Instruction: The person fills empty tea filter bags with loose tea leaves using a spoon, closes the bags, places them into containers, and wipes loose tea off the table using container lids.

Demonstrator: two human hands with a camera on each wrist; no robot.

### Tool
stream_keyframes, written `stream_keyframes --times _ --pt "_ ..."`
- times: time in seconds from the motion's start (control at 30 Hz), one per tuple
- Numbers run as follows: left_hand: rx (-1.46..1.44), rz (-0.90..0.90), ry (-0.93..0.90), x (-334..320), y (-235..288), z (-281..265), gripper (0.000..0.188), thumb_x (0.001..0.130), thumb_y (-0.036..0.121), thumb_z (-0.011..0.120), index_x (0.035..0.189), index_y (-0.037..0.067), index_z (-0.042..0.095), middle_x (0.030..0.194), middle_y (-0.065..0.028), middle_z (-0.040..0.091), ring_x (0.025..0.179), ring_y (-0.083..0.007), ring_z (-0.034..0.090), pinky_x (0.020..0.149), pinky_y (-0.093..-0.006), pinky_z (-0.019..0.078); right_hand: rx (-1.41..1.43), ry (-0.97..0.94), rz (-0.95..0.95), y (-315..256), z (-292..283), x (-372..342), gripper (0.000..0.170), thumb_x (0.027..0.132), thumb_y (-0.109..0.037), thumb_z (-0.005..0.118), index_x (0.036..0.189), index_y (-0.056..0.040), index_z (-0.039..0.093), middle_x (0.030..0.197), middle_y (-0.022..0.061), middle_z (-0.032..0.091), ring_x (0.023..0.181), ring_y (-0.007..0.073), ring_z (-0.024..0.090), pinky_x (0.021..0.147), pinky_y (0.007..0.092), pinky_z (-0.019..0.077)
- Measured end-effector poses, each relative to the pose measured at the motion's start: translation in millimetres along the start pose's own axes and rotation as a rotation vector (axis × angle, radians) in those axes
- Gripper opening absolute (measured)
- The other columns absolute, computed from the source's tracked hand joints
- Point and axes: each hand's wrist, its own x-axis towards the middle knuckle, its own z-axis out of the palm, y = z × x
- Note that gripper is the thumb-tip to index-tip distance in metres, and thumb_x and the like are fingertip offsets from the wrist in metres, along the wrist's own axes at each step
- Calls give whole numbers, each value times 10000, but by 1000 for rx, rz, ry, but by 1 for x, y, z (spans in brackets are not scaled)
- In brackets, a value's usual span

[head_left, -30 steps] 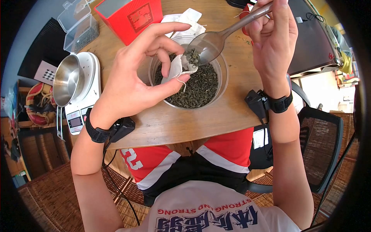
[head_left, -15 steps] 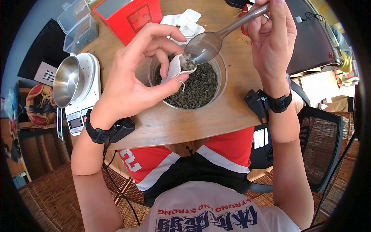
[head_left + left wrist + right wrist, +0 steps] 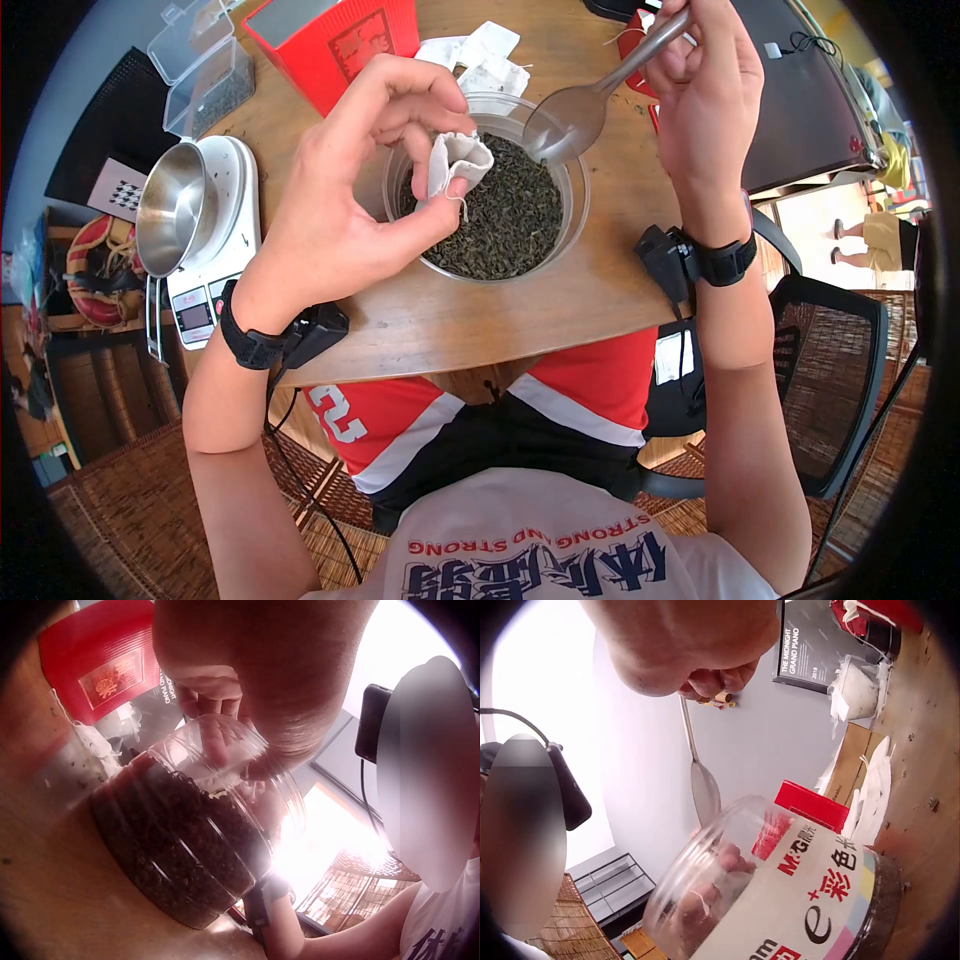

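My left hand (image 3: 345, 190) pinches a small white drawstring tea bag (image 3: 460, 163) between thumb and fingers, its mouth gaping upward and its string hanging by the thumb. Below it stands a round clear plastic jar (image 3: 577, 215), with dark loose tea leaves (image 3: 510, 220) inside. My right hand (image 3: 710, 110) grips the handle of a metal spoon (image 3: 567, 122), whose bowl tilts down over the jar's far right rim. No leaves show in the spoon's bowl. In the right wrist view the spoon (image 3: 703, 791) hangs above the jar's rim, and a printed label (image 3: 802, 892) covers the jar's side.
A red box (image 3: 345, 50) and several white tea bags (image 3: 492, 60) lie beyond the jar. At left, a steel pan (image 3: 175, 210) sits on a white kitchen scale (image 3: 235, 190), near an open clear plastic box (image 3: 210, 90). The wooden table's (image 3: 470, 335) front edge runs above the person's lap.
The spoon has moved right, away from the bag's mouth. Leaves seen at the mouth earlier no longer show there. My left hand has drawn slightly left, and the bag now stands more upright.
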Motion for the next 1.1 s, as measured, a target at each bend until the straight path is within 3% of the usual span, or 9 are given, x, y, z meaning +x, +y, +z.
stream_keyframes --times 0.03,0.17,0.27,0.53,0.63,0.7,0.8,1.03,1.1 --pt "8 8 3 0 0 0 471 831 -65 663 1253 50 489 1110 -101 689 977 -148 657 846 -286 485 -303 15 -23 -9 10 -6 310 1114 -281 485 901 -80 590 569 -80 447 437 5 325 407 200 199" --pt "33 13 -20 0 -2 -2 459 841 -65 642 1260 46 491 1106 -104 680 1042 -173 673 893 -308 496 -251 -137 21 -13 20 -15 268 1090 -222 546 906 -42 621 600 -70 480 471 -4 362 433 188 230" --pt "-2 17 -39 1 0 -3 443 849 -62 627 1261 36 498 1106 -105 670 1048 -184 673 953 -331 498 -580 -220 -166 -3 14 -13 216 1055 -131 604 913 13 681 692 -38 579 567 3 452 511 179 319" --pt "19 -1 -53 1 2 -2 426 858 -62 611 1263 25 510 1102 -100 665 1060 -186 663 973 -337 495 -523 -370 59 6 12 -11 231 1065 -158 592 940 12 688 781 -27 627 686 10 478 592 184 353" --pt "32 21 -56 2 1 -2 420 862 -55 614 1262 27 512 1088 -97 669 1043 -179 660 962 -332 496 -475 -423 212 11 9 -10 274 1080 -219 570 925 -19 676 710 -30 594 600 22 455 539 189 340" --pt "7 33 -47 2 0 -1 416 867 -50 620 1261 27 513 1080 -94 671 1037 -176 659 956 -330 496 -518 -448 211 10 13 -12 326 1064 -321 592 918 -45 684 638 -77 468 532 8 345 491 209 265" --pt "-20 32 -39 1 -1 0 410 875 -37 632 1263 27 514 1071 -92 675 1027 -174 660 946 -325 496 -447 -456 376 2 15 -12 311 1067 -299 597 915 -46 694 646 -101 427 553 -3 317 497 212 240" --pt "20 6 -40 1 3 -1 410 882 -8 656 1269 27 522 1080 -95 680 1021 -172 665 933 -325 495 -335 -457 481 10 14 -13 326 1072 -317 588 917 -45 679 634 -104 399 545 -1 316 492 212 241" --pt "24 2 -45 1 3 -2 412 878 -10 654 1267 27 524 1080 -95 678 1025 -174 665 939 -327 495 -375 -435 495 10 15 -14 336 1105 -307 517 941 -44 647 614 -90 372 505 1 308 469 208 231"
